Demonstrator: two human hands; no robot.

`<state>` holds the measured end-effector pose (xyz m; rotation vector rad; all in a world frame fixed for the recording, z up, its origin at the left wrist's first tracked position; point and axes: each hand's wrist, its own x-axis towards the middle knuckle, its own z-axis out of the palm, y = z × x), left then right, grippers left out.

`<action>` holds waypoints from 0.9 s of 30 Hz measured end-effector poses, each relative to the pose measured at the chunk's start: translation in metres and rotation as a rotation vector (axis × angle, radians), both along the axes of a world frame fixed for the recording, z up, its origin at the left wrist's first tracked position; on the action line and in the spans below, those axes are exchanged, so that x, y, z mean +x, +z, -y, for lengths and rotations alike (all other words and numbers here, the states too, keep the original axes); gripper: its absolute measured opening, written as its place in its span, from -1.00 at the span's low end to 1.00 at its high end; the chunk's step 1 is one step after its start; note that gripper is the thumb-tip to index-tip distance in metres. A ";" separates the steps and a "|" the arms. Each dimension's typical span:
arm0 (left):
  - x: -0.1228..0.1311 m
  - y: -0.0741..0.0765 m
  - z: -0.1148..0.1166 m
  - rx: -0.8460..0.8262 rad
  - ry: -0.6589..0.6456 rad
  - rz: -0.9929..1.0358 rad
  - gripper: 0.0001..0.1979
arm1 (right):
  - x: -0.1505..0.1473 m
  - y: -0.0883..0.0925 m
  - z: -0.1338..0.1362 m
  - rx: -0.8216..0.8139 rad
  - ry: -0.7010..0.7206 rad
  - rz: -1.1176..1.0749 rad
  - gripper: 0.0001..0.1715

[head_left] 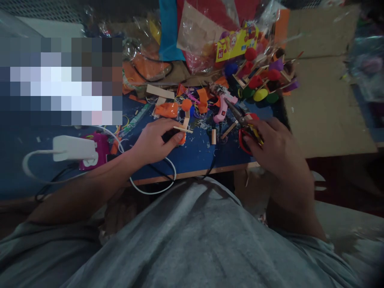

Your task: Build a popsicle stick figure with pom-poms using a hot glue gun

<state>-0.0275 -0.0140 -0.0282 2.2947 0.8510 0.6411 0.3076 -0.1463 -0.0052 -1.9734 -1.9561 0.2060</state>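
Red-handled scissors (241, 119) sit in the right grip (277, 146).

- My scissors (242, 119): red and yellow handles (241, 141)
- My stick (183, 129): pale tan
- My glue gun (223, 105): pink, red switch (223, 113)
- My tabletop (192, 158): blue, flecked white
- My shirt (192, 240): grey

Dim, muted light across the frame, small glints on clear plastic (202, 60) at top centre, coarse pixel blocks with glaring pale cells over the upper left, deep shadow below the table edge (231, 168), darkened upper-right corner, soft blur at far right, wide-angle stretching toward the sides
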 end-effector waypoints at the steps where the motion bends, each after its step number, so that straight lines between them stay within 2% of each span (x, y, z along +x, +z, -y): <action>1: 0.000 0.000 0.000 -0.001 -0.002 0.001 -0.66 | 0.005 -0.004 0.005 -0.019 -0.023 0.015 -0.41; 6: 0.002 -0.004 -0.001 0.020 -0.018 0.007 -0.62 | 0.008 -0.014 0.011 -0.039 -0.124 0.002 -0.30; 11: 0.002 -0.006 -0.002 0.053 -0.034 0.009 -0.59 | 0.003 -0.011 0.004 -0.066 -0.205 0.049 -0.26; 15: 0.002 -0.006 -0.002 0.052 -0.036 0.011 -0.61 | 0.007 -0.009 0.006 -0.014 -0.233 0.063 -0.29; 17: 0.002 -0.006 -0.003 0.033 -0.035 0.013 -0.61 | 0.010 -0.008 0.012 0.046 -0.262 -0.028 -0.33; 20: 0.002 -0.006 -0.002 -0.002 -0.022 0.026 -0.58 | 0.009 -0.002 0.023 0.111 -0.286 -0.379 -0.36; 23: 0.001 -0.006 -0.002 -0.039 0.021 0.053 -0.55 | 0.002 0.010 0.033 0.047 -0.183 -0.751 -0.28; 27: 0.000 -0.005 -0.001 -0.092 0.104 0.096 -0.47 | -0.008 0.030 0.034 -0.046 0.017 -0.704 -0.41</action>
